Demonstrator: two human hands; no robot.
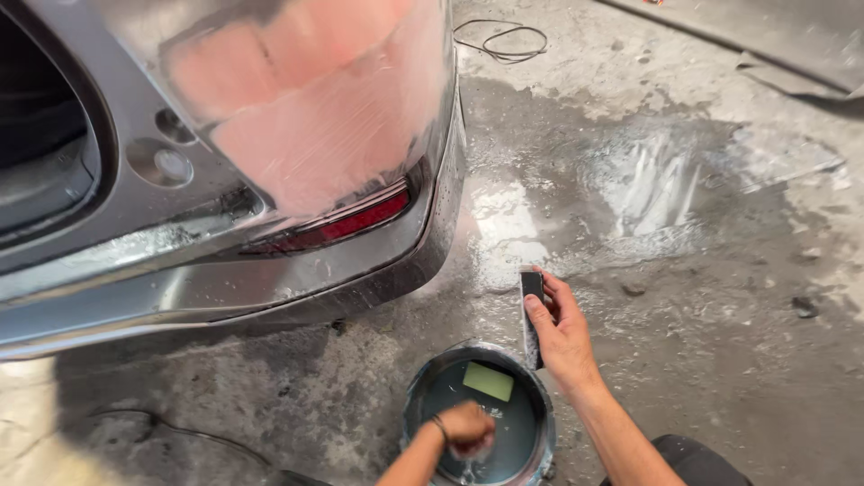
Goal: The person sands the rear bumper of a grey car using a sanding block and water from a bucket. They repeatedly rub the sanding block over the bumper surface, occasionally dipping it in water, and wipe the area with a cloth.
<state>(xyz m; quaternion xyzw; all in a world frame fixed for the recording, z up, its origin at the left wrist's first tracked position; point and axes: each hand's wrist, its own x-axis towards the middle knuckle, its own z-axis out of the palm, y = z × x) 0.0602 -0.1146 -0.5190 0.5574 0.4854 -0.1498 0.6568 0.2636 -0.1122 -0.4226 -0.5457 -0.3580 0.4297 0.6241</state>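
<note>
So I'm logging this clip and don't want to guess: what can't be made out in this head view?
- Left hand: fingers dipped in the round grey water bucket; whatever they grip is hidden by hand and splash.
- Right hand: the flat dark sanding block is partly covered by the fingers.
- Grey car rear: cut off by the top and left edges.
- Thin black cable on the wet concrete floor: its ends are unclear.

Beside a grey bucket (538, 423) of murky grey water holding a pale green sponge (488, 381), a black sanding block (532, 317) shows, while above it a silver-grey car body (297, 270) carries a pink sanded patch (315, 117) and a red reflector strip (337, 227).
</note>
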